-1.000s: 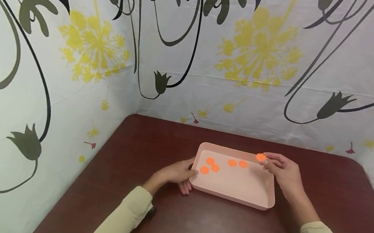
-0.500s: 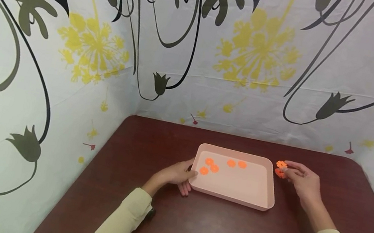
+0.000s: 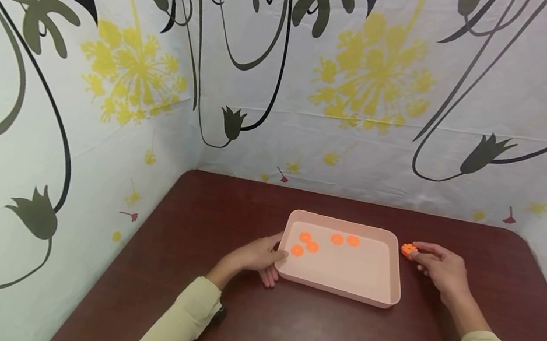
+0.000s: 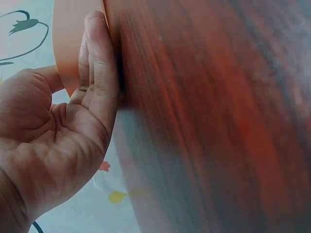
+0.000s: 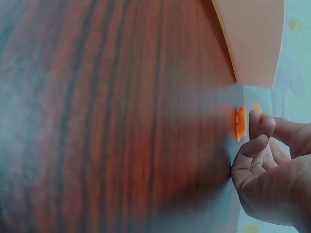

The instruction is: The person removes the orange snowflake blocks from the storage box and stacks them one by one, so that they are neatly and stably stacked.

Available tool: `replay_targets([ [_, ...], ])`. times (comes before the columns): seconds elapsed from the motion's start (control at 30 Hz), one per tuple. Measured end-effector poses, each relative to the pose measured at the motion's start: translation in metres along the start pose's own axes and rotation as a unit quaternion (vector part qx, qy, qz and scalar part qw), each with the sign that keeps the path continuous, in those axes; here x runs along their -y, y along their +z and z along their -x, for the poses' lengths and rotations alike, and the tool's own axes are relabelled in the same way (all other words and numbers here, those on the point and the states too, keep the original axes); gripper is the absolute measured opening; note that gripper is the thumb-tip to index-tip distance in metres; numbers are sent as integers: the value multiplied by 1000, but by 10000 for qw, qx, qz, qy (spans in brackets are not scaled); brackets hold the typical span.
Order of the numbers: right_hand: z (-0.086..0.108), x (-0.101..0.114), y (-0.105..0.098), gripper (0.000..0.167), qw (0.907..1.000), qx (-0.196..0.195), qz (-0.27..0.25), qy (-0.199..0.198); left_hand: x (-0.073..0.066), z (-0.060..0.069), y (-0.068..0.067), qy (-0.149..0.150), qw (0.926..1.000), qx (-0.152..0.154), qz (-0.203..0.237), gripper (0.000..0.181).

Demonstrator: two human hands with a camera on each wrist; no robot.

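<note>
Pinching an orange disc (image 3: pixel 407 249), the right grip (image 3: pixel 444 272) sits beside the tray (image 3: pixel 354 271); five discs (image 3: pixel 337 239) inside, leftward, look outstanding. Left wrist: the left grip (image 4: pixel 56 126) clasps the tray. Right wrist: an orange stack (image 5: pixel 242 121) by the right grip seems done.

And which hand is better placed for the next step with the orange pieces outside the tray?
Probably the right hand: it pinches at least one of the orange pieces beside the tray. The left hand grips the tray's opposite end, so it would likely have to let go first.
</note>
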State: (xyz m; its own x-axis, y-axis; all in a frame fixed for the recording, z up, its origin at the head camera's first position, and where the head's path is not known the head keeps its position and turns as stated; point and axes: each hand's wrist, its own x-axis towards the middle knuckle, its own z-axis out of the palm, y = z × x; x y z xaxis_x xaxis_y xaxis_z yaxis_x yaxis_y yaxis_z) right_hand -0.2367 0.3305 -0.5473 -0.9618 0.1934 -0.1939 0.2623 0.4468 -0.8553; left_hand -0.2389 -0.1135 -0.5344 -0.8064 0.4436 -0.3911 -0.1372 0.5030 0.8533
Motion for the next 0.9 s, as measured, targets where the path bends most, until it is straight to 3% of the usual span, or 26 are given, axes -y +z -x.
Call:
replay_targets([
  [0.3,-4,3,2,52,9994,-80,256,209,-1,0,-1,40,10000,-6,-30,74],
  [0.9,-5,2,2,48,9991,-100,286,297,3,0,-1,150,9999,75,-32,74],
])
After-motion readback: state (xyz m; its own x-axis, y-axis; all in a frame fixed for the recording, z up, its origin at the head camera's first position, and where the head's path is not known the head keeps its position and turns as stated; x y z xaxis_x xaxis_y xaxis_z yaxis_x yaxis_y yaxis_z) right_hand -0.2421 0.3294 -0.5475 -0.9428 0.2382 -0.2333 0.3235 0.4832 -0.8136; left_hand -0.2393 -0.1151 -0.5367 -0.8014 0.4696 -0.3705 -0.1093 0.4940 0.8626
